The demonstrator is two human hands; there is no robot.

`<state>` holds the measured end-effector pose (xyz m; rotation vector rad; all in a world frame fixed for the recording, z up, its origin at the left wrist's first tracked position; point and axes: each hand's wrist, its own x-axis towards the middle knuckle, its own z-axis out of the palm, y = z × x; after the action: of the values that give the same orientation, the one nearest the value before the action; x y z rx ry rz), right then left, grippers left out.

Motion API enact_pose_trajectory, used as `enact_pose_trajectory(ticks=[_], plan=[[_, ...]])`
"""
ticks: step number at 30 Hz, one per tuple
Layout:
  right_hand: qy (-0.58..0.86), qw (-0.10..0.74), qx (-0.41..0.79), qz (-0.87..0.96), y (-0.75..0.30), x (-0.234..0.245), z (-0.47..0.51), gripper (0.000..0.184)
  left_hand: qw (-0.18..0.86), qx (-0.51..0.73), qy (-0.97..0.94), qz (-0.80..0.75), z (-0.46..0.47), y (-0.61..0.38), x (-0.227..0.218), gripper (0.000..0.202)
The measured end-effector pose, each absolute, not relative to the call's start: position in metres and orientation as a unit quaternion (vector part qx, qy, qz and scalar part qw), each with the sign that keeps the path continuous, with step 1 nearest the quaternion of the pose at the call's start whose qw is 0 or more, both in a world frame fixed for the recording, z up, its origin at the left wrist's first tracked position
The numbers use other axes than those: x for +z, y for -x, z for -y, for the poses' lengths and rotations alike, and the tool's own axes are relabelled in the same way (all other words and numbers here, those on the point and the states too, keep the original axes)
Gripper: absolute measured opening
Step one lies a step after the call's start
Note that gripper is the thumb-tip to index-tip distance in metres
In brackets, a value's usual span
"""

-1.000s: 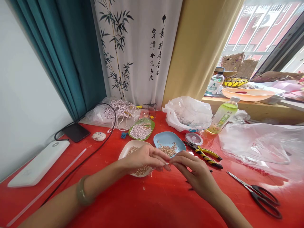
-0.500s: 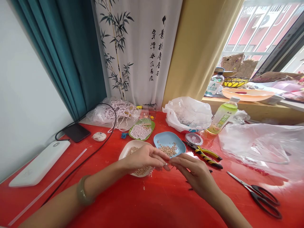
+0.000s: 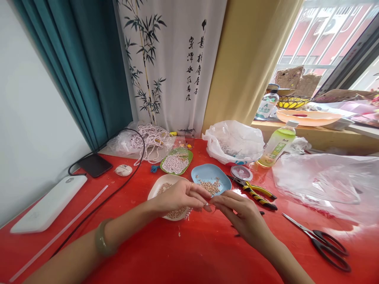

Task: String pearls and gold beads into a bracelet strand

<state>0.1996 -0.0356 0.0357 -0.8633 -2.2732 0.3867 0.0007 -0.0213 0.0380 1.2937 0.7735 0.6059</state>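
Observation:
My left hand (image 3: pixel 182 195) is over the cream dish (image 3: pixel 152 192) of gold beads, its fingers pinched on a small whitish bead (image 3: pixel 206 204). Close against it, fingertips nearly touching, my right hand (image 3: pixel 241 209) is closed in a pinch. What it grips is too small to make out; a fine strand seems to hang between the hands. Just beyond the fingertips sits a blue dish (image 3: pixel 204 170) with loose gold beads (image 3: pixel 209 186). A green dish (image 3: pixel 189 161) of pearly pink beads (image 3: pixel 174 163) stands farther back. Part of the cream dish is hidden by my left hand.
To the right lie yellow-black pliers (image 3: pixel 257 194), a spool (image 3: pixel 241 173), black scissors (image 3: pixel 322 244) and a plastic bag (image 3: pixel 322 177). A drink bottle (image 3: pixel 278 146) stands behind. Bead strings (image 3: pixel 151 138) are heaped at the back; a black cable (image 3: pixel 118 185) and white power bank (image 3: pixel 50 203) lie left.

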Motion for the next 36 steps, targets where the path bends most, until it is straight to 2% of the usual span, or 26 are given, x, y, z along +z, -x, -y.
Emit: enact_pose_trajectory(ticks=[36], plan=[[0.306, 0.377, 0.077, 0.871, -0.1975, 0.0347, 0.0389, 0.019, 0.693, 0.308, -0.560, -0.334, 0.0223, -0.0024, 0.0352, 0.026]])
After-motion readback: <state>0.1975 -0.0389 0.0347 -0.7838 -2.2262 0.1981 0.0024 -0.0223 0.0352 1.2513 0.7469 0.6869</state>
